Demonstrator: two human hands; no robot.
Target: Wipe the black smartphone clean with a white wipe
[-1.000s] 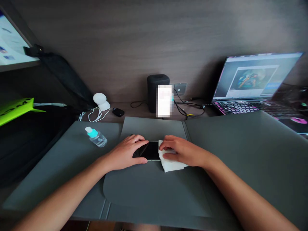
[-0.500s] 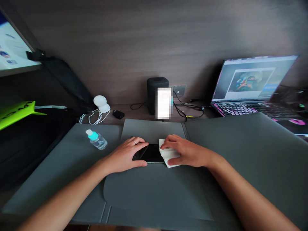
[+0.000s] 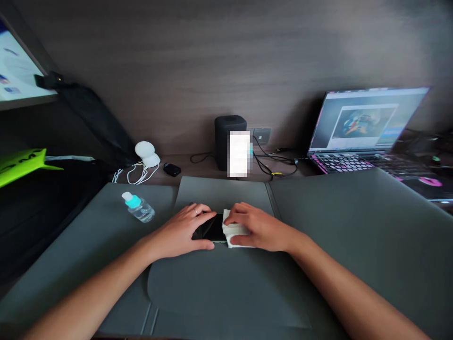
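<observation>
A dark-screened phone [image 3: 214,229] lies flat on the grey desk mat [image 3: 226,283] in front of me. My left hand [image 3: 189,227] grips its left end, thumb along the near edge and fingers along the far edge. A folded white tissue [image 3: 231,231] rests over the right part of the screen. My right hand [image 3: 253,229] holds this tissue between thumb and fingers and presses it on the glass. The phone's right end is hidden under tissue and hand. Left of my left hand, a clear spray bottle [image 3: 141,209] with a turquoise collar lies on its side.
Along the back stand a white round device [image 3: 145,148] with a cable, a small black object [image 3: 171,169], and a black speaker [image 3: 221,146] with a blurred white item before it. An open laptop [image 3: 368,123] is at the right. A black bag [image 3: 46,203] sits at the left.
My right hand has slid left across the phone with the tissue, covering more of the screen. The left hand keeps its hold. The whole view has shifted slightly.
</observation>
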